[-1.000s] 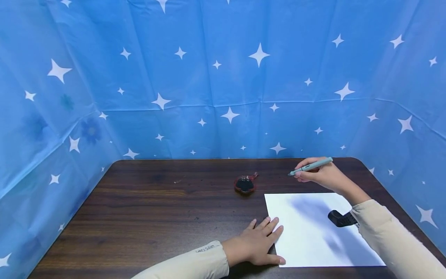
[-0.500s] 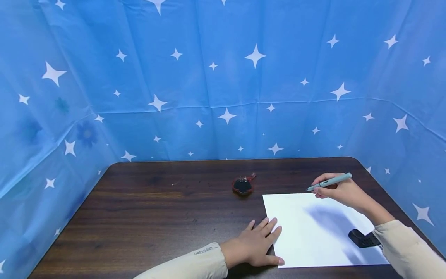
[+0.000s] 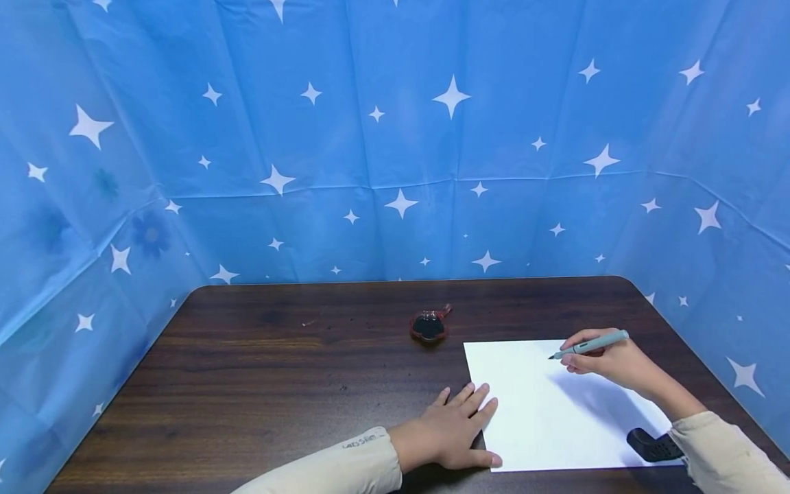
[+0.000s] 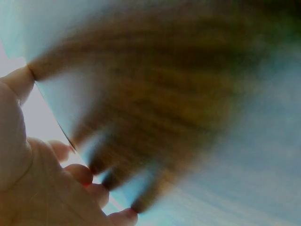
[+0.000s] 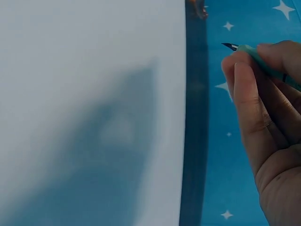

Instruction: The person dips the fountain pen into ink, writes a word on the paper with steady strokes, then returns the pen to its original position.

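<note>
A light teal fountain pen point(image 3: 595, 342) is pinched between the thumb and fingers of my right hand point(image 3: 617, 360). Its dark nib points left, over the upper part of a white sheet of paper point(image 3: 531, 418). In the right wrist view the nib point(image 5: 229, 46) shows bare in front of the fingertips, and the hand's shadow falls on the paper. My left hand point(image 3: 453, 429) lies with fingers spread across the paper's left edge, thumb and fingertips on the sheet. The left wrist view shows that hand point(image 4: 47, 188) against a glossy, reflecting surface.
A small red-rimmed clear container with dark contents, probably ink point(image 3: 428, 326), stands on the dark wood table point(image 3: 278, 384) beyond the paper's upper left corner. A black wrist camera mount point(image 3: 654, 446) hangs under the right sleeve. Blue curtain point(image 3: 345, 137) with white stars encloses the table's back and sides.
My right hand has moved right and toward me with the pen, from beyond the paper's far edge to over the sheet. The left hand has stayed on the paper's edge.
</note>
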Tool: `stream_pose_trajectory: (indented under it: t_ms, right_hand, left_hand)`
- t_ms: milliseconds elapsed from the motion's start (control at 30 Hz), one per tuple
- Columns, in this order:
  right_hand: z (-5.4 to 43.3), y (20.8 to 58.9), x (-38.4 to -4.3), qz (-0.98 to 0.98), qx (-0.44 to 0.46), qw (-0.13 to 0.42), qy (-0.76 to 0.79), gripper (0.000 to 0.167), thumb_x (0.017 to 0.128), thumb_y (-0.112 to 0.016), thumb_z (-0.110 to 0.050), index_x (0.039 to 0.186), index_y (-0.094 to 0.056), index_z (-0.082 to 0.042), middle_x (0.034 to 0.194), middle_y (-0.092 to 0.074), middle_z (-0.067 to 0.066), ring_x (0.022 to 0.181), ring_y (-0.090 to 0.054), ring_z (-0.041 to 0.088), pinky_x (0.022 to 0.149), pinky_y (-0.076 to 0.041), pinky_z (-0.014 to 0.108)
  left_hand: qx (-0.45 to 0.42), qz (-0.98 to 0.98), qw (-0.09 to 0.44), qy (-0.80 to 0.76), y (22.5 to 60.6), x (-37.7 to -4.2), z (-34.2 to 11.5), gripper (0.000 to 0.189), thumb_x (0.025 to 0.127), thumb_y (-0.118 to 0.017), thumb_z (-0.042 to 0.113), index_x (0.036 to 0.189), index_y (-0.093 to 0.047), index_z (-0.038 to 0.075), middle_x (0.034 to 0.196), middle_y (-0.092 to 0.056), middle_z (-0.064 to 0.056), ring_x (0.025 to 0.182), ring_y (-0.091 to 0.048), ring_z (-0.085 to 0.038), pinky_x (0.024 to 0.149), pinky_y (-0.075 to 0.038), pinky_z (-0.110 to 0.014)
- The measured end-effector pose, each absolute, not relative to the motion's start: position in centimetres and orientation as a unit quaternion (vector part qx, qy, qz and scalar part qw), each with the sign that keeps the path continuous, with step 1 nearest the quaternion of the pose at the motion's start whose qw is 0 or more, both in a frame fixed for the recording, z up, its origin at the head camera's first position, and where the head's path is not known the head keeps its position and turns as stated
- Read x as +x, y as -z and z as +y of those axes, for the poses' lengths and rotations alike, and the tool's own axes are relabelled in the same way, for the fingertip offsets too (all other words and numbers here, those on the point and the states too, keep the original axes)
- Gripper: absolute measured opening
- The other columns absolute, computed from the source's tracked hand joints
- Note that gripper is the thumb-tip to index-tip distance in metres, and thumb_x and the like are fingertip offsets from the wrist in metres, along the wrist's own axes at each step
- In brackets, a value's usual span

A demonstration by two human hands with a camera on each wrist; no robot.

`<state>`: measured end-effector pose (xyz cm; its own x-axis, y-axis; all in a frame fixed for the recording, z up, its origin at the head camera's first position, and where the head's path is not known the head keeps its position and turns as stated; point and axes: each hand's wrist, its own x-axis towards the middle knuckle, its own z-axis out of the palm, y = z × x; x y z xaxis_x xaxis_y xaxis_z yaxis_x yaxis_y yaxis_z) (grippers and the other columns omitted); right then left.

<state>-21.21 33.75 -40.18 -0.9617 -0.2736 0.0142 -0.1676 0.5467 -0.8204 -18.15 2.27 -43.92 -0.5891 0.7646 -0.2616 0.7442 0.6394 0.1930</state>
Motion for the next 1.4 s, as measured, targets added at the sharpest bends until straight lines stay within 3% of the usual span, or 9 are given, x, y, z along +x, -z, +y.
stream_pose_trajectory:
  t_ms: [300, 1400]
  right_hand:
    - [33.1, 41.3, -21.6, 0.885, -0.11, 0.078, 0.446, 0.026, 0.088, -0.07, -0.019, 0.1, -0.065, 0.003, 0.087, -0.07, 0.015, 0.076, -0.068, 0.015, 0.068, -0.057, 0.03]
    - [31.1, 42.2, -22.4, 0.894, -0.148, 0.076, 0.416, 0.015, 0.083, -0.073, -0.008, 0.091, -0.068, 0.004, 0.074, -0.069, 0.008, 0.065, -0.066, 0.013, 0.059, -0.054, 0.026]
  left_hand:
    - [0.421, 0.891, 0.164, -0.034, 43.8, -18.1, 2.3, 0.083, 0.089, -0.041, 0.07, 0.155, -0.017, 0.024, 0.162, -0.008, 0.002, 0.148, -0.008, -0.017, 0.114, -0.021, -0.05]
    - [0.416, 0.895, 0.16, -0.014, 45.1, -18.6, 2.5, 0.081, 0.088, -0.034, 0.074, 0.154, -0.01, 0.035, 0.161, -0.002, 0.006, 0.147, -0.006, -0.014, 0.115, -0.02, -0.048]
